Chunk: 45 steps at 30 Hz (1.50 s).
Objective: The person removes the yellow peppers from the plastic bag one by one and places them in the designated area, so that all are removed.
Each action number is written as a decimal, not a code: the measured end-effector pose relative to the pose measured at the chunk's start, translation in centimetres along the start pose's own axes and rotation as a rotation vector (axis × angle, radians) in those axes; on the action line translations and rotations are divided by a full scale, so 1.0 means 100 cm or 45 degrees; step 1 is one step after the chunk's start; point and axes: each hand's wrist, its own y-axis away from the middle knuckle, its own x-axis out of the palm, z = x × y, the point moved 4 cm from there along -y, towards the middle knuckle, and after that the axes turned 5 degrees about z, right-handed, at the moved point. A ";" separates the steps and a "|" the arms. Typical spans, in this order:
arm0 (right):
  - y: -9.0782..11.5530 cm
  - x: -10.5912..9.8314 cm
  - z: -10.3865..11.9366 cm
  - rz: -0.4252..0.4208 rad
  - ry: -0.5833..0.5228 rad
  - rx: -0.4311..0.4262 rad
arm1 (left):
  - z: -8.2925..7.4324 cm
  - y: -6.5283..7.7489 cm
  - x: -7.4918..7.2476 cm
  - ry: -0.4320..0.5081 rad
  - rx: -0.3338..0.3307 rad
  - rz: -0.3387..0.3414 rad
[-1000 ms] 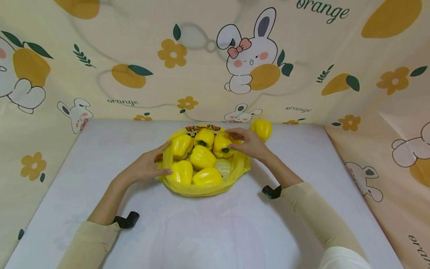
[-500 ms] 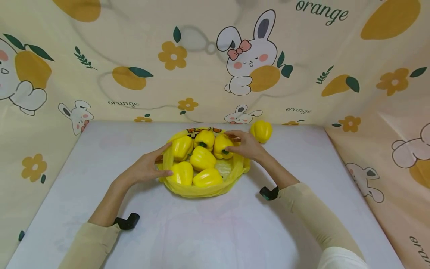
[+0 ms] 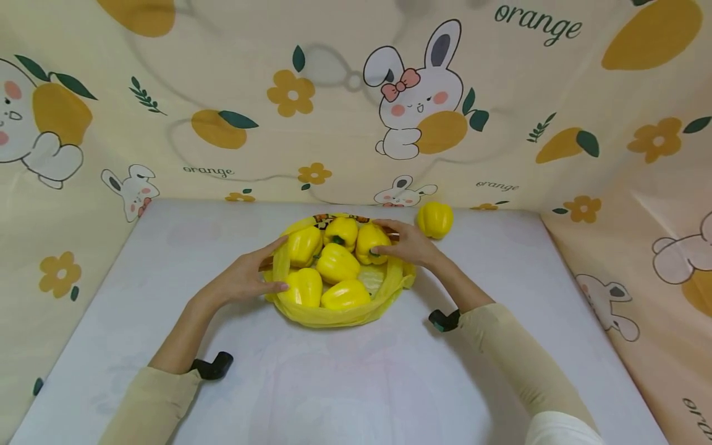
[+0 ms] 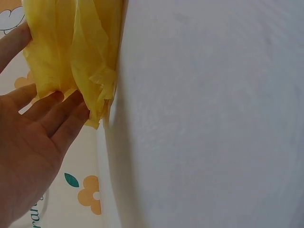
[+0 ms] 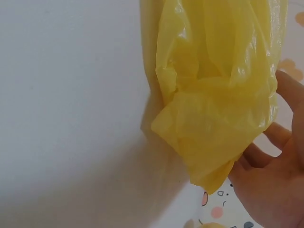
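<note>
A yellow plastic bag (image 3: 334, 317), its mouth spread wide, rests on the table with several yellow bell peppers (image 3: 338, 264) inside. At its left side my left hand (image 3: 245, 272) touches the bag with spread fingers and the thumb near the rim; in the left wrist view its fingertips (image 4: 78, 102) lie against the hanging plastic (image 4: 71, 47). My right hand (image 3: 411, 243) rests on the opposite side, thumb by a pepper (image 3: 371, 242). In the right wrist view, the bag (image 5: 213, 95) partly hides this hand's fingers.
One more yellow bell pepper (image 3: 436, 220) stands outside the bag, beyond my right hand near the back edge. The pale table (image 3: 334, 389) is bounded at back and sides by printed cloth (image 3: 328, 49). A black wrist camera (image 3: 214, 366) sits on the left arm.
My right hand has shifted slightly at the bag's side, its thumb drawing a little back over the pepper. The left hand keeps its place, and the bag and peppers stay put.
</note>
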 end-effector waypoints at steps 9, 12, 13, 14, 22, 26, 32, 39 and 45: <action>0.000 0.002 -0.005 -0.026 -0.004 0.001 | 0.000 0.000 0.001 0.006 -0.018 0.006; 0.002 0.002 -0.006 -0.056 -0.033 -0.016 | 0.000 0.000 0.001 0.009 -0.012 0.007; 0.002 0.002 -0.006 -0.066 -0.043 -0.023 | 0.000 0.000 0.001 0.008 -0.009 0.006; 0.003 0.001 -0.006 -0.074 -0.055 -0.033 | 0.000 0.000 0.000 0.009 -0.004 0.006; 0.010 -0.006 0.000 -0.132 -0.126 -0.061 | 0.000 -0.001 -0.001 -0.012 -0.002 0.003; 0.014 -0.010 0.003 -0.147 -0.138 -0.068 | 0.001 0.000 -0.003 -0.008 -0.014 0.002; 0.017 -0.017 0.009 -0.153 -0.133 -0.087 | 0.004 0.002 -0.005 0.010 -0.016 0.008; 0.022 -0.030 0.011 -0.195 -0.122 -0.119 | 0.003 0.003 -0.005 0.014 -0.009 0.012; 0.027 -0.041 0.008 -0.236 -0.085 -0.075 | 0.001 0.003 -0.005 0.009 -0.028 0.014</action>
